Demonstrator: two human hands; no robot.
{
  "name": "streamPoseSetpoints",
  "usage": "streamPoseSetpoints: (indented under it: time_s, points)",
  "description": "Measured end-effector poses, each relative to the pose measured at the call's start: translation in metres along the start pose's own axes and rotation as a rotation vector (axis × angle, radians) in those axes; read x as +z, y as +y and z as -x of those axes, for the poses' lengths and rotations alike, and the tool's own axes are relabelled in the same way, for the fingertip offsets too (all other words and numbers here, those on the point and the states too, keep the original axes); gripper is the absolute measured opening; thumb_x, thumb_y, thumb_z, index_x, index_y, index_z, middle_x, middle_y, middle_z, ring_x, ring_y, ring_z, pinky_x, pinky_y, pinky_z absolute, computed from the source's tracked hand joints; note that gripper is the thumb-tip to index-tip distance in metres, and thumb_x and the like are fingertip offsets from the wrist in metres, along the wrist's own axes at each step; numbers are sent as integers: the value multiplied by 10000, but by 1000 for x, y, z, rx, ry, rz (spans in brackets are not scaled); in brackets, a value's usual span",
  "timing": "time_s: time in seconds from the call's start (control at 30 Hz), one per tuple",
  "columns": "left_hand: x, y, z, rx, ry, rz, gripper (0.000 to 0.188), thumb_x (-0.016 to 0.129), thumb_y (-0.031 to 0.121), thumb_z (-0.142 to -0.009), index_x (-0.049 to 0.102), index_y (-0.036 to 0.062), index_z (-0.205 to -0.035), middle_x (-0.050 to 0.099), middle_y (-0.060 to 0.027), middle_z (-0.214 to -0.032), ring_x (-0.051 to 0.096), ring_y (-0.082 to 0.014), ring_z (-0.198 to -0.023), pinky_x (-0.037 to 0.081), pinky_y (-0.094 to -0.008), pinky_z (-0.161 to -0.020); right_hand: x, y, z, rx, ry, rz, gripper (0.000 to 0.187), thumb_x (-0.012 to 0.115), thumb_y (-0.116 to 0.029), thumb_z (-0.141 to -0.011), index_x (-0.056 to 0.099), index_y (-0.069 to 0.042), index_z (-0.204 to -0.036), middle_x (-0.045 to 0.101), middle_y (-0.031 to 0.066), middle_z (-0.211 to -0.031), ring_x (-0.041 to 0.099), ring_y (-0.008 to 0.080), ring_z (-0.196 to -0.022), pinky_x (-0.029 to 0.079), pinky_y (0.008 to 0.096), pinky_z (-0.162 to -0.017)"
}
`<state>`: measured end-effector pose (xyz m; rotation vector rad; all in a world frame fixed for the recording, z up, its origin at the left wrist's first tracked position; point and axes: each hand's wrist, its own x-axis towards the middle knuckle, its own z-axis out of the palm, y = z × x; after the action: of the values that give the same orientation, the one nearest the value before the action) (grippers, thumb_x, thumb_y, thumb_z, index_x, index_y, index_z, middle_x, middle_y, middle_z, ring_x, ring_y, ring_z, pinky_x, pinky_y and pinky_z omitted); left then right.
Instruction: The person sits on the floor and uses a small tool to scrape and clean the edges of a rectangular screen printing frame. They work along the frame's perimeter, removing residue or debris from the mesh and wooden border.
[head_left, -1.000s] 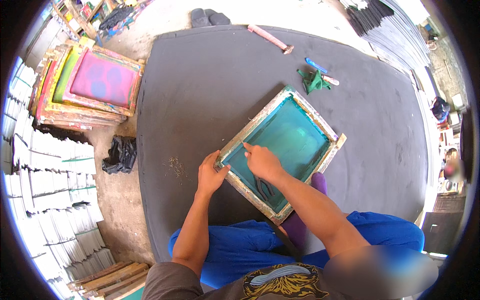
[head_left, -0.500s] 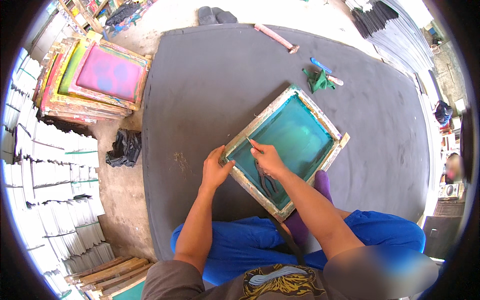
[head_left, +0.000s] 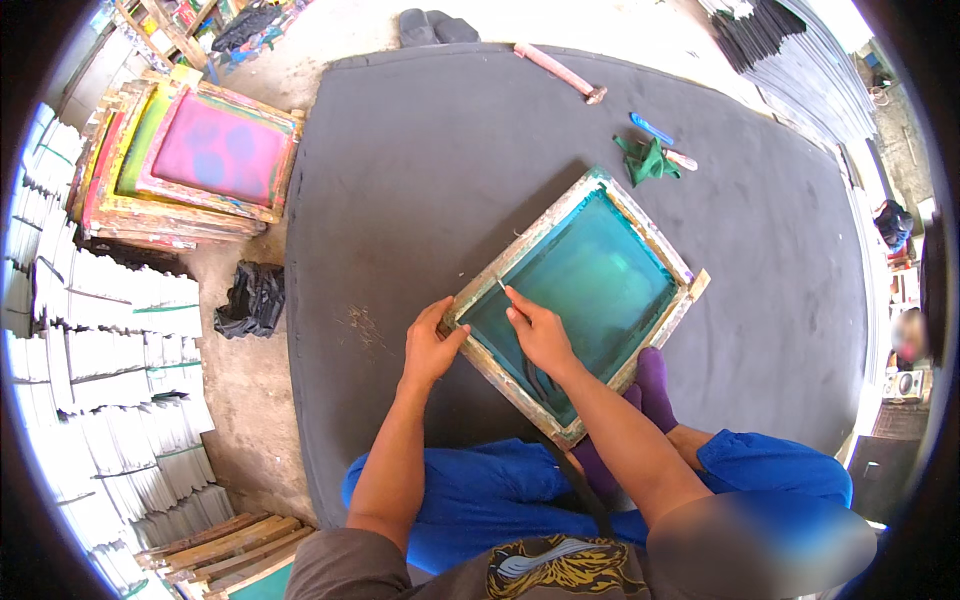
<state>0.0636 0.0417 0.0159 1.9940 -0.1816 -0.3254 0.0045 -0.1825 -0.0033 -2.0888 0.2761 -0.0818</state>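
A wooden screen-printing frame (head_left: 630, 212) with teal mesh (head_left: 585, 262) lies tilted in front of me, its near corner close to my lap. My left hand (head_left: 433, 345) grips the frame's left corner, thumb on top of the wood and fingers round the outer side. My right hand (head_left: 540, 335) reaches over the mesh, with its thumb and forefinger pinched at the upper left inner edge. A thin, light sliver (head_left: 501, 284) shows at those fingertips, too small to name. Dark pliers (head_left: 543, 385) are partly hidden under the right hand, their handles over the mesh.
The frame rests on a wide dark grey padded surface (head_left: 400, 200). Farther off lie a hammer (head_left: 560, 73), a green cloth (head_left: 648, 160) and a blue tool (head_left: 652, 128). Stacked frames (head_left: 215, 150), a black bag (head_left: 250, 300) and white bundles (head_left: 120, 355) stand at left.
My right hand has shifted slightly down and turned, and now covers more of the pliers. My left hand keeps its hold on the frame. A purple-socked foot has shifted beside the frame.
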Motion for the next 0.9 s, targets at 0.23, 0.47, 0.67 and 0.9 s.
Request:
streamPoseSetpoints:
  time_s: [0.23,0.47,0.67,0.9]
  points:
    - [-9,8,3,-66,-10,64,621,821,189,-828,649,-56,-1372,690,-215,-1321,716,-224,-980,560,-319,-842,-8,-33,-2,13,-120,567,466,542,-365,-1083,513,-357,-1548,702,205,-761,715,443,-717,561,588,-659]
    - [-8,0,3,-27,-2,54,607,819,192,-837,656,-42,-1373,694,-210,-1323,717,-228,-994,558,-320,-842,-25,-52,-34,409,-274,-24,410,546,-320,-1084,605,-305,-1489,751,216,-920,730,451,-816,588,544,-746]
    - [-6,2,1,-51,-27,71,597,811,207,-856,651,-25,-1382,687,-205,-1338,709,-286,-1123,556,-358,-909,-48,-47,-30,143,-317,157,417,552,-331,-1075,611,-284,-1485,758,196,-1173,722,436,-1052,573,510,-919]
    - [3,-4,6,66,51,-59,598,799,188,-879,613,-21,-1407,630,-225,-1395,634,-388,-1268,510,-436,-1057,-55,-77,-18,235,-216,482,396,570,-336,-1068,628,-308,-1459,783,142,-1048,731,423,-962,579,530,-864]
